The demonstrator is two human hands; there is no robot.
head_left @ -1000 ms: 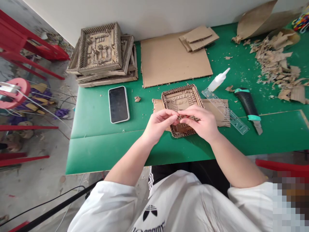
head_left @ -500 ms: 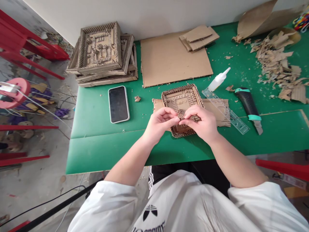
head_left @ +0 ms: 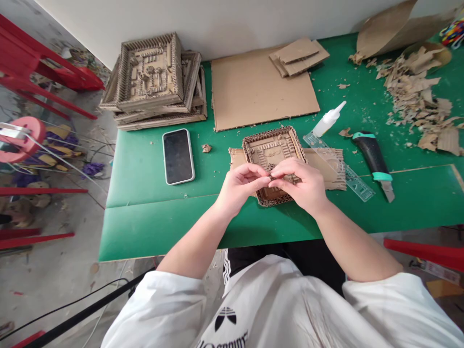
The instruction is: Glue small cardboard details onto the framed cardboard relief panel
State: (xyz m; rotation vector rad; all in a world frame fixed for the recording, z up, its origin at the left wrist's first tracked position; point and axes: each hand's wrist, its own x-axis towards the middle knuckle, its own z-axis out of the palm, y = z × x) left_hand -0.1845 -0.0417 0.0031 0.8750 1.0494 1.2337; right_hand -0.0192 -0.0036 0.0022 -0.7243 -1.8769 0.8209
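Note:
A small cardboard tray point(head_left: 297, 137) with corrugated walls and raised strips inside lies in front of me, partly over a strip of corrugated cardboard point(head_left: 331, 176). My left hand point(head_left: 243, 186) and my right hand point(head_left: 302, 186) meet above the tray, thumbs and fingertips pinched together. Between the fingertips is a tiny brown piece point(head_left: 270, 177), apparently cardboard, mostly hidden by the fingers. Both hands cover part of the tray's lower half.
A clear ruler point(head_left: 357, 183), a white glue bottle point(head_left: 328, 122) and a utility knife point(head_left: 373, 154) lie right of the tray. Left is a phone point(head_left: 179, 157). Stacked cardboard trays point(head_left: 152, 72), a cardboard sheet point(head_left: 250, 92) and torn scraps point(head_left: 413, 87) line the back.
My right fingers have shifted slightly left and closed nearer to my left fingertips, covering more of the small piece. Everything else on the table stays put.

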